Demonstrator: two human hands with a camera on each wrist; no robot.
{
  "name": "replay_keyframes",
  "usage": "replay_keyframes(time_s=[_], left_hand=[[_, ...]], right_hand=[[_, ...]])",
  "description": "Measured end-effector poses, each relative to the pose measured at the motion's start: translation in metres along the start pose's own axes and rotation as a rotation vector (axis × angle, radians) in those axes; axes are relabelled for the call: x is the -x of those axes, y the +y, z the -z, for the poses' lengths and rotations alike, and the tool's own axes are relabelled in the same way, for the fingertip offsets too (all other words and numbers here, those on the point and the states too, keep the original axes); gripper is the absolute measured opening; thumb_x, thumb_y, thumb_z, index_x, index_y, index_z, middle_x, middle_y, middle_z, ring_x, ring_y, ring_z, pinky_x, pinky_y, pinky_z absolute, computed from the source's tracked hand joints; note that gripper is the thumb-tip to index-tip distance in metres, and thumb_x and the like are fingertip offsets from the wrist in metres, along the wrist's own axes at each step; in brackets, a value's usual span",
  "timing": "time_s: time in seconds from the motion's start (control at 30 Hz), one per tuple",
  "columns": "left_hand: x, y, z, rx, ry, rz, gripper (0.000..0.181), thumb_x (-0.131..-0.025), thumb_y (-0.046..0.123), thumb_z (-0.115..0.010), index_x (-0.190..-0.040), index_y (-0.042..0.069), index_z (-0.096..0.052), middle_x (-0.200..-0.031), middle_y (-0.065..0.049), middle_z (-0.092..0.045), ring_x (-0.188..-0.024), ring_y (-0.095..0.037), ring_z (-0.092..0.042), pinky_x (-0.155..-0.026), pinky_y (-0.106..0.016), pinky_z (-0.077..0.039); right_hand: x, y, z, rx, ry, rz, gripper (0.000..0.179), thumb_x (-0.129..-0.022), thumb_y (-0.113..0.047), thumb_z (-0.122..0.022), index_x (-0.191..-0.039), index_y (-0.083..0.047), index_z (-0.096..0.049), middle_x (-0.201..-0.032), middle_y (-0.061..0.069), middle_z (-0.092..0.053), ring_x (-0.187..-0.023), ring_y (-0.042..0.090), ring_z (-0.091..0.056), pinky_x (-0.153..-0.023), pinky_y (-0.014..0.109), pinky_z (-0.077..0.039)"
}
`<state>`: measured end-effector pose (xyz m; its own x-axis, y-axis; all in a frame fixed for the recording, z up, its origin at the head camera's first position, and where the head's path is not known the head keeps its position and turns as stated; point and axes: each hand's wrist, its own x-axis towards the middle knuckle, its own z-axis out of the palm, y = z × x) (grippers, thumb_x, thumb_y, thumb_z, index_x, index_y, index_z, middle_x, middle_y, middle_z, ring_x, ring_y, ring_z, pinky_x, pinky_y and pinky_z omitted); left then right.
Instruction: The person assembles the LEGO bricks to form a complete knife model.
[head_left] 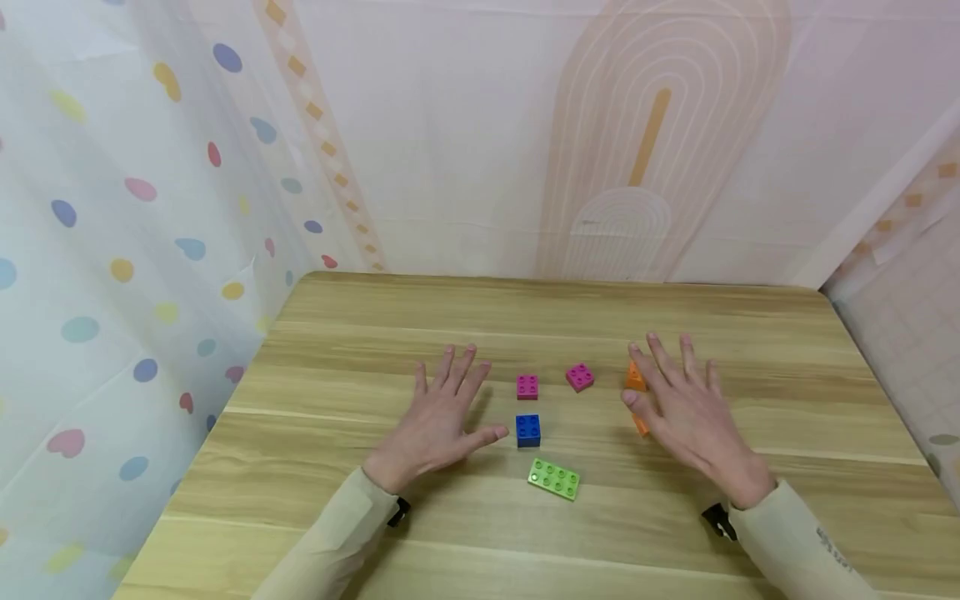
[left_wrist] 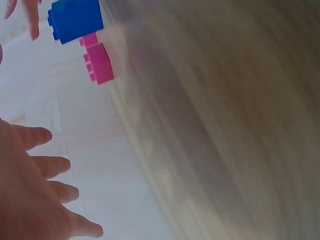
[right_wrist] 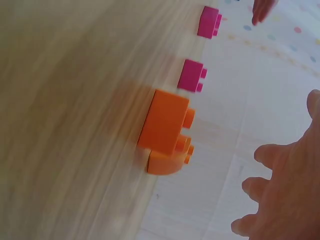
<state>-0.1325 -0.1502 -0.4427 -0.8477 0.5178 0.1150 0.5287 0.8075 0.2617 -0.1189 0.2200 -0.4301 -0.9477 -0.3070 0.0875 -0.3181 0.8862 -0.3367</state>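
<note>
My left hand (head_left: 435, 423) is held palm down over the table, fingers spread, its thumb pointing at a blue toy brick (head_left: 528, 431). Behind that brick sits a pink brick (head_left: 527, 387), and a second pink brick (head_left: 580, 377) lies turned to its right. A light green, longer brick (head_left: 553, 479) is in front of the blue one. With fingers spread, my right hand (head_left: 688, 417) hovers above two orange bricks (head_left: 635, 377), partly covering them in the head view. The right wrist view shows the nearer orange brick (right_wrist: 165, 122) apart from the fingers. Neither hand holds anything.
The bricks stand on a wood-grain table (head_left: 360, 333). A pale curtain (head_left: 465, 167) with arch prints hangs behind its far edge, and a dotted curtain (head_left: 112, 317) hangs on the left. Both wrists wear dark straps (head_left: 720, 522).
</note>
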Motion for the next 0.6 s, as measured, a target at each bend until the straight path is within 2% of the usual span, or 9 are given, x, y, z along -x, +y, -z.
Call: replay_keyframes(time_s=[0.33,0.6], left_hand=[[-0.006,0.012,-0.009,0.089,-0.024,-0.081,0.088,-0.095,0.063,-0.064,-0.158,0.007,-0.04,-0.167,-0.02,-0.028,-0.154,-0.044,-0.019,-0.117,-0.076,-0.011],[-0.012,0.015,-0.011,0.119,-0.065,-0.138,0.081,-0.096,0.058,-0.066,-0.155,0.007,-0.046,-0.163,-0.016,-0.039,-0.152,-0.039,-0.029,-0.118,-0.069,-0.024]], right_hand=[[0.007,-0.021,-0.011,0.018,-0.009,0.088,0.07,-0.108,-0.054,-0.043,-0.164,-0.013,-0.028,-0.172,0.014,-0.014,-0.156,0.047,0.001,-0.113,0.081,-0.011],[0.01,-0.042,-0.023,0.077,-0.069,0.182,0.077,-0.105,-0.061,-0.045,-0.165,-0.018,-0.025,-0.171,0.012,-0.018,-0.154,0.051,-0.007,-0.12,0.072,-0.011]])
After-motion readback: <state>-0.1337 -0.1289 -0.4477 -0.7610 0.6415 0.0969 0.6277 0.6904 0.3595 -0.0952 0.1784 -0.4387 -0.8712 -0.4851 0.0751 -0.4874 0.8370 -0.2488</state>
